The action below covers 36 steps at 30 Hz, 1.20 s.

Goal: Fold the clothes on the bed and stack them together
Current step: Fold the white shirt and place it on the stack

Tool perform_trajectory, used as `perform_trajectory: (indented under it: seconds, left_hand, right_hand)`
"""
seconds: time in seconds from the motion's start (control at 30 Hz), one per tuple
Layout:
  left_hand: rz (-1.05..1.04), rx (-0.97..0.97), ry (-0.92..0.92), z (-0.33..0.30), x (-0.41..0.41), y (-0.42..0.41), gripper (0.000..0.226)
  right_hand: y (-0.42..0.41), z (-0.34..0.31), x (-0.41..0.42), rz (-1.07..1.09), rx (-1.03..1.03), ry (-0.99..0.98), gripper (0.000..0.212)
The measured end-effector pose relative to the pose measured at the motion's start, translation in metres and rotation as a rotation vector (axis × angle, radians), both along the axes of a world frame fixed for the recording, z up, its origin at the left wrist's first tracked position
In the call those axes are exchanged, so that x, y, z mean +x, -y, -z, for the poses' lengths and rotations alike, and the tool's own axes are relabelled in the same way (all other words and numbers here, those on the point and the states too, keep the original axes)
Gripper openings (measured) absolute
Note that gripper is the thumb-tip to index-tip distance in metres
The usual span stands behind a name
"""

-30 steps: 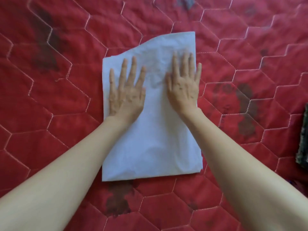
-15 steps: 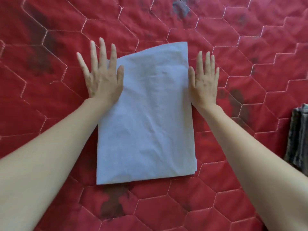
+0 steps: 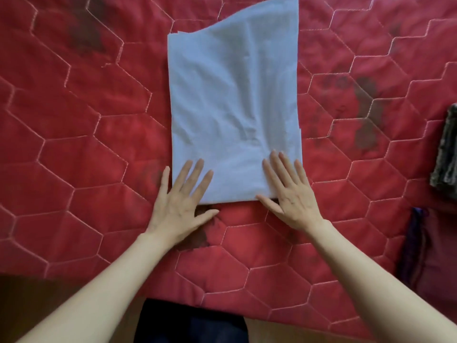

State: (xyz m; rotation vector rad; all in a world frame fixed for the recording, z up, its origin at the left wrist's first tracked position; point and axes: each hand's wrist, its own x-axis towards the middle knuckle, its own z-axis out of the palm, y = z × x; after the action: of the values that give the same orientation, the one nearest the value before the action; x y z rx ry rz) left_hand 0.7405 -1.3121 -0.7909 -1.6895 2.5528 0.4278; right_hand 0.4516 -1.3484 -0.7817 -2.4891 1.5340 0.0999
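Item: pale blue cloth (image 3: 233, 105), already folded into a long rectangle, lying flat on the red quilt (image 3: 74, 144). Its long axis is running straight away from the person, so nearly all of it is lying beyond the fingertips of both hands, with only the near short edge under them. The far edge is sloping unevenly, higher toward the right.

Left hand (image 3: 181, 200): resting flat at the cloth's near left corner, fingers straight and spread, middle fingertips lying on the fabric, little finger and thumb sitting on the quilt outside it. It is gripping nothing.

Right hand (image 3: 290, 194): resting flat at the near right corner, fingers straight and slightly fanned over the fabric, thumb pointing inward along the near edge. It is also gripping nothing.

Both hands are sitting about equally close to the near edge, one per corner, well apart from each other. Judging from this, the coming move is looking like a lengthwise fold: pinching the two near corners and carrying them forward over the cloth to meet the far edge.

Also present: a dark mottled folded piece (image 3: 445, 149) lying well off to the right of the right hand, possibly the stack, and a purple fabric (image 3: 415, 243) nearer the person on that side.
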Motion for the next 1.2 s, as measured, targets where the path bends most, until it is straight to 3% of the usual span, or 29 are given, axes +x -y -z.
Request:
perform_trajectory:
  seconds: [0.23, 0.37, 0.43, 0.63, 0.87, 0.97, 1.1, 1.2]
  left_hand:
    - [0.073, -0.162, 0.011, -0.008, 0.011, 0.009, 0.074]
    - [0.169, -0.455, -0.157, -0.012, 0.007, 0.015, 0.027]
    - [0.191, -0.485, -0.234, -0.017, 0.006, 0.017, 0.021]
    - [0.195, -0.315, -0.354, -0.049, 0.027, 0.019, 0.026]
    - [0.159, -0.127, -0.474, -0.122, 0.047, -0.012, 0.024]
    - [-0.004, -0.014, -0.639, -0.147, 0.056, -0.026, 0.022]
    - [-0.424, 0.194, -0.84, -0.16, 0.057, -0.015, 0.045]
    - [-0.576, 0.273, -0.954, -0.154, 0.054, 0.023, 0.051]
  right_hand:
    - [-0.004, -0.009, -0.013, -0.105, -0.127, 0.015, 0.063]
    - [-0.003, -0.017, -0.011, -0.084, -0.31, 0.069, 0.044]
    - [-0.004, -0.022, -0.009, -0.041, -0.359, 0.101, 0.033]
    - [-0.001, -0.06, -0.016, 0.048, -0.289, 0.235, 0.022]
    - [-0.037, -0.126, -0.015, 0.108, -0.001, 0.343, 0.012]
    - [-0.053, -0.145, -0.016, 0.202, 0.126, 0.46, 0.01]
    - [-0.047, -0.156, -0.014, 0.409, 0.249, 0.675, 0.01]
    - [-0.01, -0.153, -0.009, 0.566, 0.283, 0.785, 0.017]
